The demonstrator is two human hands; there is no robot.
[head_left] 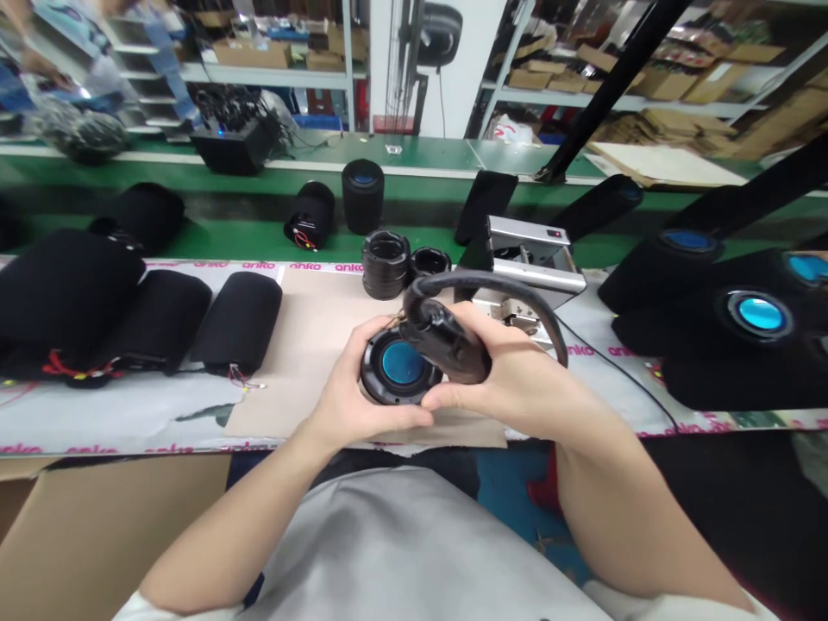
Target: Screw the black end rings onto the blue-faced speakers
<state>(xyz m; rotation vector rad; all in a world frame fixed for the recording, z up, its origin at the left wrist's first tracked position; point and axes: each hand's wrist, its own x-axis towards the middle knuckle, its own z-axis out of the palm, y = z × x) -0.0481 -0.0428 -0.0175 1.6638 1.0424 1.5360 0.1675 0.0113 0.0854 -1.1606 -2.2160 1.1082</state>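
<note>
Okay, left hand: on my feed, the left hand (pixel 362 388) was curled almost shut around the rim of a speaker driver (pixel 402 362), gripping it from below and the side.

Right hand: the right hand (pixel 517 371) was closed around the thick part of a black looped handle (pixel 449 341), with its fingertips (pixel 436 398) near the lower edge of the driver.

Held pieces: the handle lay against the driver's upper edge, and its loop arched to the right over the right hand. I could not tell whether the two were joined.

Driver's place: it sat at the center of the frame, with its blue center facing up and a cardboard sheet (pixel 310 345) below it.

Just beyond: a stack of rubber rings (pixel 385 265) stood beyond the hands, with a metal jig (pixel 527 259) to their right.

Left of frame: black fabric tubes (pixel 239 323) lay on the bench, and red wires (pixel 81 369) trailed from the group.

Right of frame: black speakers (pixel 756 315) with blue centers lay together.

Far belt: black cylinders (pixel 362 197) stood or lay on a green belt (pixel 414 155).

Upper left: a co-worker (pixel 65 69) appeared blurred in front of shelves (pixel 259 76) holding cardboard boxes.
</note>
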